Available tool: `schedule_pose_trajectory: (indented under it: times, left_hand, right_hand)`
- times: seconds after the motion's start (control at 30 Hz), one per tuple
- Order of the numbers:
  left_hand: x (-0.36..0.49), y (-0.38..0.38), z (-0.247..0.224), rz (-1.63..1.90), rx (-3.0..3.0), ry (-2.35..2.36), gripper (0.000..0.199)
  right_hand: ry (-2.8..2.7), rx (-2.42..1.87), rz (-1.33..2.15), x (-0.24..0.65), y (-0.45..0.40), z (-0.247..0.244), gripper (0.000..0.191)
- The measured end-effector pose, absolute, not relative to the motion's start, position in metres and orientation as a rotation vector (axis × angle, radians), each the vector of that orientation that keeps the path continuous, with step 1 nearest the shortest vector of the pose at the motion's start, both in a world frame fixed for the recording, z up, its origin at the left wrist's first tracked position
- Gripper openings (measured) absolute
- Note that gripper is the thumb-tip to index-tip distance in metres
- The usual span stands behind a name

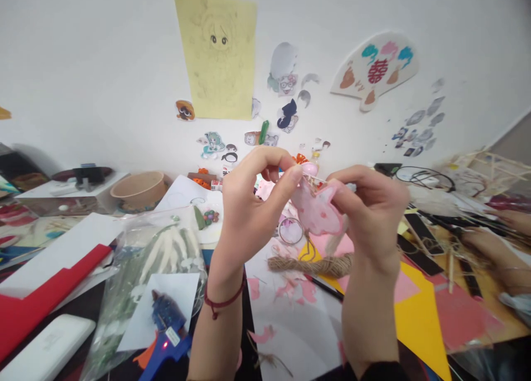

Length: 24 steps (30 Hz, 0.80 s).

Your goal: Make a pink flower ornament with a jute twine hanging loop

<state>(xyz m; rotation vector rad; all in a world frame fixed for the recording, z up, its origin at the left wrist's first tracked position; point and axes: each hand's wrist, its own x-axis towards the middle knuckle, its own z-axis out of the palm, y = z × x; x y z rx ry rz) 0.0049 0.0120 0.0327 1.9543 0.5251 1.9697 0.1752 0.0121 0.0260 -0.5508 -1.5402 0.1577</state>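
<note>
Pink cutout, above twine bundle: pinched by left hand and right hand at opposite edges, apparently for steadiness.

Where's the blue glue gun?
In the head view, it's the blue glue gun at the lower left, partly on white paper, beside the left forearm.

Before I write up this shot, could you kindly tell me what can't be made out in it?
All in the head view:
- What the left hand pinches by the pink piece: hidden by its fingers.
- The label on the blue tool: too small to read.
- That tool's lower end: cut off by the bottom edge.
- Another person's forearm: cut off by the right edge.
</note>
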Motion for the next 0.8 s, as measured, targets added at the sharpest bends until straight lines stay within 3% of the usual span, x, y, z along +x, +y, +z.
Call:
schedule_pose_trajectory:
  times: [0.17, 0.5, 0.8]
  left_hand:
    - [0.008, 0.012, 0.032, 1.910, 1.780, 0.490, 0.010]
    - [-0.004, 0.014, 0.033, 1.567, 2.080, 0.732, 0.016]
    - [-0.002, 0.012, 0.036, 1.479, 1.640, 0.453, 0.024]
  right_hand:
    - [-1.517, -0.541, 0.204, 0.174, 0.011, 0.026, 0.009]
    - [-1.490, -0.566, 0.249, 0.177, 0.012, 0.028, 0.016]
    - [-1.551, -0.622, 0.228, 0.181, 0.013, 0.026, 0.012]
